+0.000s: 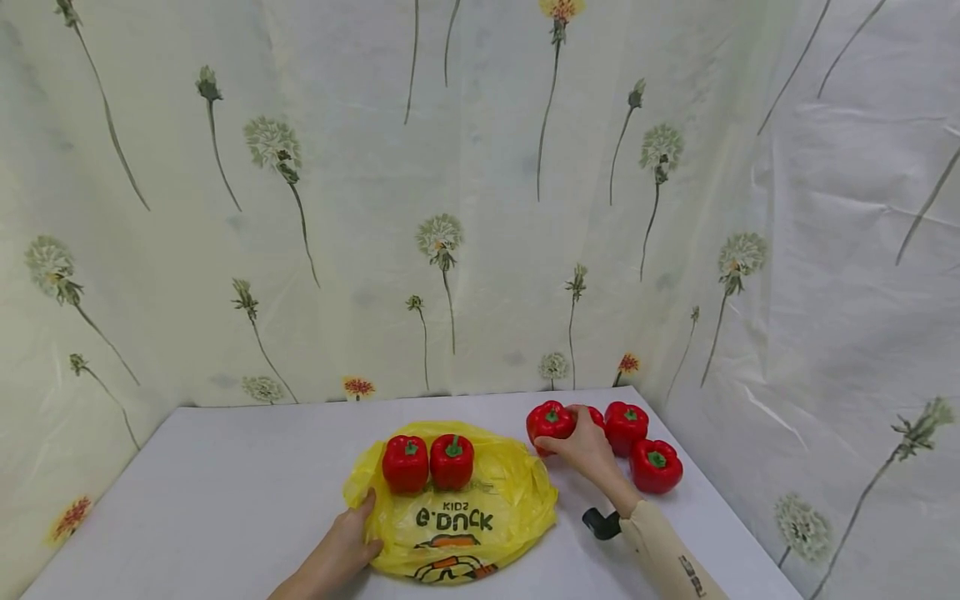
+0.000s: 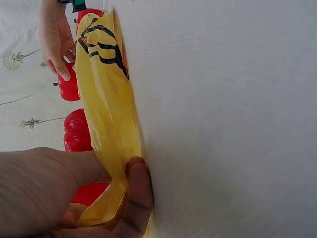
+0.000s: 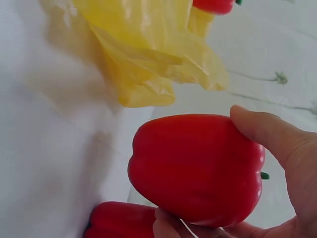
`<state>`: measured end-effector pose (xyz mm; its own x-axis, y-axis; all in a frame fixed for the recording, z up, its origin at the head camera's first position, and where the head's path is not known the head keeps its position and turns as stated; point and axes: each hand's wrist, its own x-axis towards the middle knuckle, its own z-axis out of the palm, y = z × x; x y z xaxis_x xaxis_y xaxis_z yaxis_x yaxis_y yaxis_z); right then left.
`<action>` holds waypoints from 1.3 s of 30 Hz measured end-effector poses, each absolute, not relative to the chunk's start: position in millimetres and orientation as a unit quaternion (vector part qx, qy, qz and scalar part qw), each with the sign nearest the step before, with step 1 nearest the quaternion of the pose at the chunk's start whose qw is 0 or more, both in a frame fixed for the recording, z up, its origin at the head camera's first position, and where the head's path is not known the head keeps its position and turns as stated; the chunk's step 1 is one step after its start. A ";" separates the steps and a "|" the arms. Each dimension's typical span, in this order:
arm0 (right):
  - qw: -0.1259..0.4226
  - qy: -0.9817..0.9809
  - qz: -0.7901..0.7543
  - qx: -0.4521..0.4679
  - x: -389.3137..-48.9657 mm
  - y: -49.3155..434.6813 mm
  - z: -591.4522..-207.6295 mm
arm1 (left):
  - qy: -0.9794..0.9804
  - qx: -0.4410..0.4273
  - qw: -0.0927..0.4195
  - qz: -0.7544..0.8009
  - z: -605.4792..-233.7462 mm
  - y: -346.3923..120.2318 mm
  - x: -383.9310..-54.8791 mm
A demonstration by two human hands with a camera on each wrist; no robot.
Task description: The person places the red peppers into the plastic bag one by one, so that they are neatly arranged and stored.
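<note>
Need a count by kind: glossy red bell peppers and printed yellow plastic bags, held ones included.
Glossy red bell peppers: 6, one partly hidden
Printed yellow plastic bag: 1
Total: 7

One camera high up, two cameras close in.
The head view looks forward and down at the bench [image 1: 255,483] from farther back, with flowery cloth [image 1: 495,200] behind. The left wrist view lies on its side, the bench at its right; it looks past the left grip [image 1: 354,532], very near, along the yellow bag [image 2: 105,104] to the right grip [image 1: 581,442]. The right wrist view tips the other way, bench at its left, close up to a red pepper [image 3: 198,168]. All three share the bag.
</note>
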<state>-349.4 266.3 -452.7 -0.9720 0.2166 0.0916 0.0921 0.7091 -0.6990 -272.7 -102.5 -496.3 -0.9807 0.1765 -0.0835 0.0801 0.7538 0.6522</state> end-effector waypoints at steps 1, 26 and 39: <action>0.083 -0.919 0.377 -0.082 -349.2 267.2 -451.2 | 0.934 0.068 0.071 0.343 -496.2 -102.5 -272.8; 0.088 -0.886 0.452 -0.059 -341.4 277.3 -417.3 | 0.932 0.062 0.079 0.348 -493.8 -101.5 -271.8; 0.082 -0.870 0.486 0.005 -321.4 256.3 -402.3 | 0.931 0.066 0.073 0.350 -495.4 -103.5 -272.9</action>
